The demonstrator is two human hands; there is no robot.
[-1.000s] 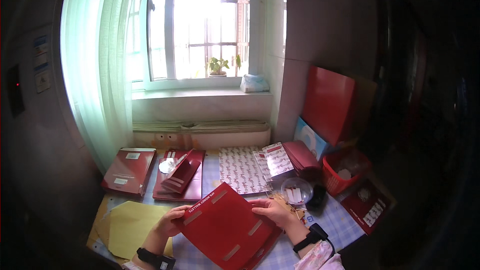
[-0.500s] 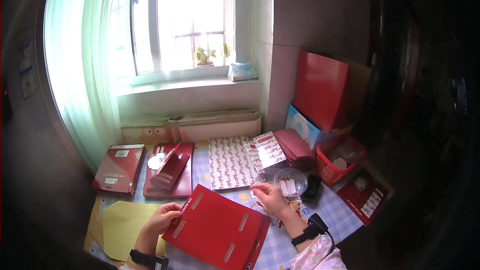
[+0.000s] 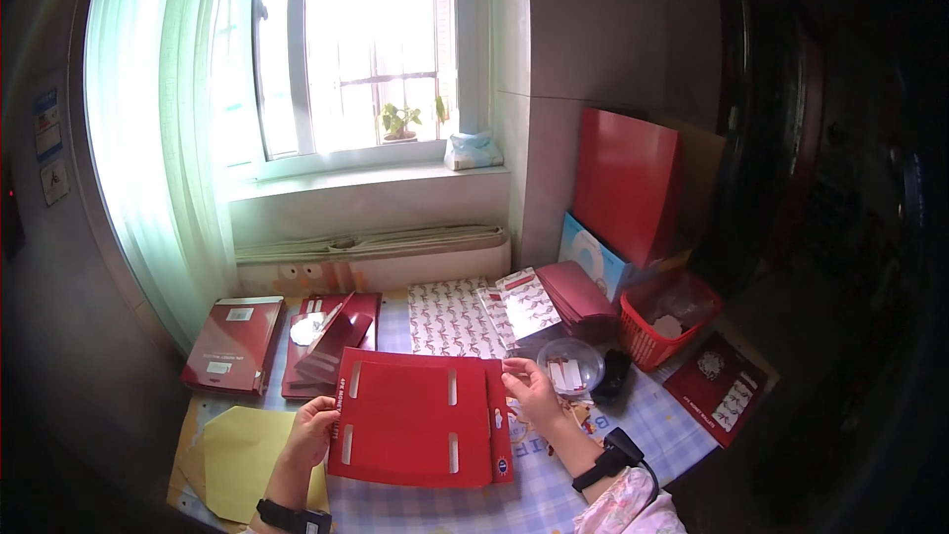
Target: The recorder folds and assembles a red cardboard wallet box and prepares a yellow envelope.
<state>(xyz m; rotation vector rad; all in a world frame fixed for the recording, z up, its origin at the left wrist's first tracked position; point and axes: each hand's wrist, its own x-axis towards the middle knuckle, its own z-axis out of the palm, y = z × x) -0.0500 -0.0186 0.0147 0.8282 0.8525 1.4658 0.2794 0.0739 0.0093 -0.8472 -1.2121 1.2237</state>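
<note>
A flat red card sheet (image 3: pixel 415 415) with several white slots lies squarely on the checked tablecloth in front of me. My left hand (image 3: pixel 311 432) grips its left edge. My right hand (image 3: pixel 534 394) holds its upper right corner with the fingertips. Both wrists wear dark bands. A clear round plastic tub (image 3: pixel 575 366) with small pieces inside stands just right of my right hand.
Yellow paper (image 3: pixel 242 450) lies at the lower left. Red flat packs (image 3: pixel 235 341) and a folded red box (image 3: pixel 331 341) lie behind. Patterned sheets (image 3: pixel 450 321), a red basket (image 3: pixel 664 321), a tall red board (image 3: pixel 625 183) and a red booklet (image 3: pixel 717 386) fill the right side. A window sill is at the back.
The red sheet has turned from a slanted position to lying square to me. My right hand has shifted to its upper right corner. The camera view has risen slightly.
</note>
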